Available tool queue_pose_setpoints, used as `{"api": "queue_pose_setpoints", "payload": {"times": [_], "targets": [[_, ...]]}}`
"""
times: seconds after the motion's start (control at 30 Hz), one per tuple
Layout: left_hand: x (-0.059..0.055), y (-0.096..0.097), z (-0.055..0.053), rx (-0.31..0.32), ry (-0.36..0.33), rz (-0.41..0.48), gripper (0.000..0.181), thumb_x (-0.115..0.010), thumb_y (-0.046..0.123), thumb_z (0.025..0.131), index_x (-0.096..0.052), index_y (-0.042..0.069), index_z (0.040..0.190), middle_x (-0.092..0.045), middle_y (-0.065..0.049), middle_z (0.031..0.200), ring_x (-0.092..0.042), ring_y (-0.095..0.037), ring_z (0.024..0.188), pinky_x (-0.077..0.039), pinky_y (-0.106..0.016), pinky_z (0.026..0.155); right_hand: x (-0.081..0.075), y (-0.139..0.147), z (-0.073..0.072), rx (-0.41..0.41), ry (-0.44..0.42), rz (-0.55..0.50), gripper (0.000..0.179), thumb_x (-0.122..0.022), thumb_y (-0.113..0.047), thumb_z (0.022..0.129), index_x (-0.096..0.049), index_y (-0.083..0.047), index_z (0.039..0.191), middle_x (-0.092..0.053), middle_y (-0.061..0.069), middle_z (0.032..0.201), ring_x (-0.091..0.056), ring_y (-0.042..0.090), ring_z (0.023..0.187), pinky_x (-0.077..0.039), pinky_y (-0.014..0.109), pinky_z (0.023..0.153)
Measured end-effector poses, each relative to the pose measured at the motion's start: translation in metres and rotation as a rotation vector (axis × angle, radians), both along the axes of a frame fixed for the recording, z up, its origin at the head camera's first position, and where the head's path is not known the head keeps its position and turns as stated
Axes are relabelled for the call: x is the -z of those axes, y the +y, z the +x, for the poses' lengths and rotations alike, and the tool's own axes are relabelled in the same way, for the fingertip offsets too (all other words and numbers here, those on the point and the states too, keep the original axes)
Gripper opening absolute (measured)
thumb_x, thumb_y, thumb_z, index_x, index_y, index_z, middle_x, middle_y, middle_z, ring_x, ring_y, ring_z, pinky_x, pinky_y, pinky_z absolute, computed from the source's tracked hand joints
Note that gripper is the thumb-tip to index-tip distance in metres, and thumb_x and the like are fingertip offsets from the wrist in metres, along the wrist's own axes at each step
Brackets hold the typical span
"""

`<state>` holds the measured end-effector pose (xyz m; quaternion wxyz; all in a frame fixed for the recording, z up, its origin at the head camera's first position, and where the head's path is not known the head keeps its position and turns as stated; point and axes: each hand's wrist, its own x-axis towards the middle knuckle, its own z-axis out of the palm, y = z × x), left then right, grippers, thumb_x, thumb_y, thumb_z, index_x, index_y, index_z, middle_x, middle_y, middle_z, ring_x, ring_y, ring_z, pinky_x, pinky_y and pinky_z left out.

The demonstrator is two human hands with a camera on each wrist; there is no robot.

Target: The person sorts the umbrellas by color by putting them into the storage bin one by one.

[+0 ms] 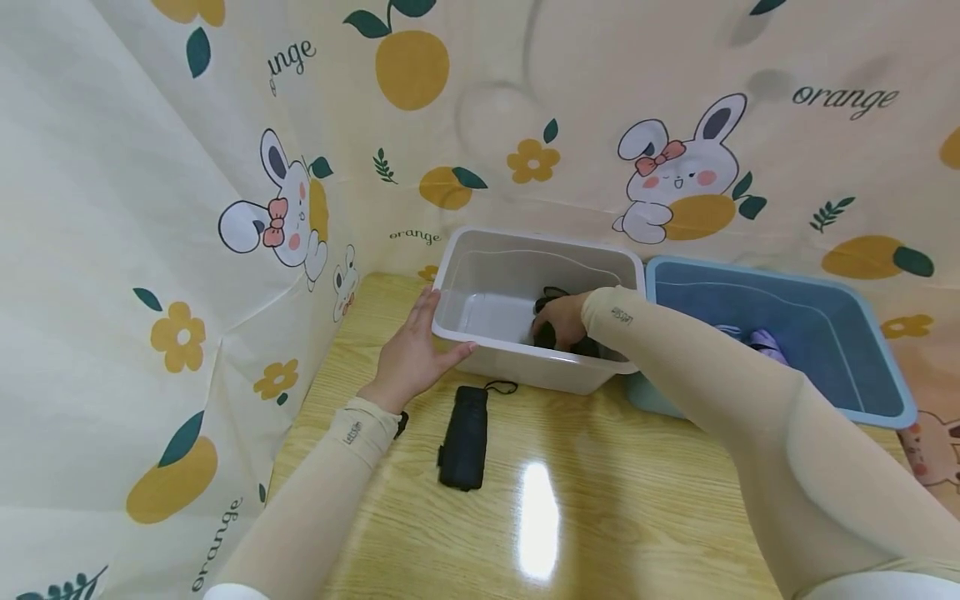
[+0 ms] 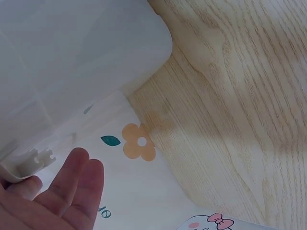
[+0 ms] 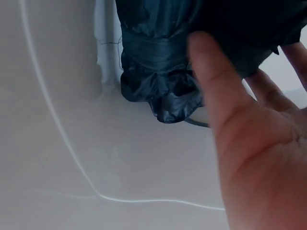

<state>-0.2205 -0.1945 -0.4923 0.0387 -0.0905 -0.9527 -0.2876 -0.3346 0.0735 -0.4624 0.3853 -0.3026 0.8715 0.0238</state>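
My right hand (image 1: 562, 321) reaches inside a white plastic bin (image 1: 517, 354). Its thumb and fingers go round a dark folded umbrella (image 3: 244, 33), partly hidden by the hand. Beside that lies another dark bundled umbrella (image 3: 160, 62), gathered by a band, against the bin's wall. With fingers extended, my left hand (image 1: 408, 358) touches the bin's front left corner; its fingers (image 2: 86, 187) lie along the outside near the rim. On the table in front of the bin lies a black folded umbrella (image 1: 463, 437) with a thin cord loop.
A blue bin (image 1: 780, 292) stands to the right of the white one, with a purple item (image 1: 767, 343) inside, partly behind the right arm. Cloth printed with oranges and rabbits (image 1: 525, 100) hangs behind and at the left of the wooden table (image 1: 600, 500).
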Motion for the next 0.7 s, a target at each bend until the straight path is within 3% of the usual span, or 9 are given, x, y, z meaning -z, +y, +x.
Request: {"api": "queue_pose_setpoints", "payload": {"times": [0.17,0.4,0.53,0.7], "targets": [[-0.003,0.002,0.0,0.004,0.005,0.006,0.106,-0.066,0.067,0.084,-0.021,0.006,0.159,-0.018,-0.012,0.164,-0.05,-0.037,0.129,-0.055,-0.047,0.075,-0.008,0.003,0.001,0.022,-0.002,0.019,0.069,-0.078,-0.017,0.087,-0.048,-0.01,0.148,-0.034,0.019,0.155,-0.03,0.038,0.142,-0.035,0.05,0.108],[-0.004,0.002,0.001,-0.003,0.011,-0.009,0.106,-0.066,0.066,0.085,-0.02,0.006,0.159,-0.017,-0.013,0.164,-0.05,-0.038,0.129,-0.055,-0.047,0.075,-0.029,0.011,-0.001,0.061,0.022,-0.001,0.071,-0.082,-0.022,0.083,-0.052,-0.006,0.144,-0.045,0.019,0.148,-0.039,0.038,0.137,-0.037,0.051,0.107],[-0.005,0.001,0.003,-0.006,0.01,-0.008,0.105,-0.067,0.065,0.085,-0.021,0.006,0.159,-0.018,-0.013,0.164,-0.051,-0.037,0.128,-0.055,-0.047,0.074,-0.049,0.014,0.002,0.075,0.064,-0.064,0.066,-0.079,-0.024,0.086,-0.053,-0.003,0.142,-0.042,0.021,0.15,-0.038,0.04,0.137,-0.033,0.052,0.109],[-0.003,0.001,0.003,0.0,-0.001,-0.009,0.105,-0.066,0.066,0.085,-0.021,0.007,0.159,-0.018,-0.012,0.164,-0.052,-0.036,0.127,-0.055,-0.046,0.073,-0.078,0.017,0.019,0.045,0.192,-0.205,0.055,-0.077,-0.022,0.088,-0.059,-0.003,0.136,-0.056,0.017,0.137,-0.051,0.035,0.125,-0.039,0.05,0.105]]}}
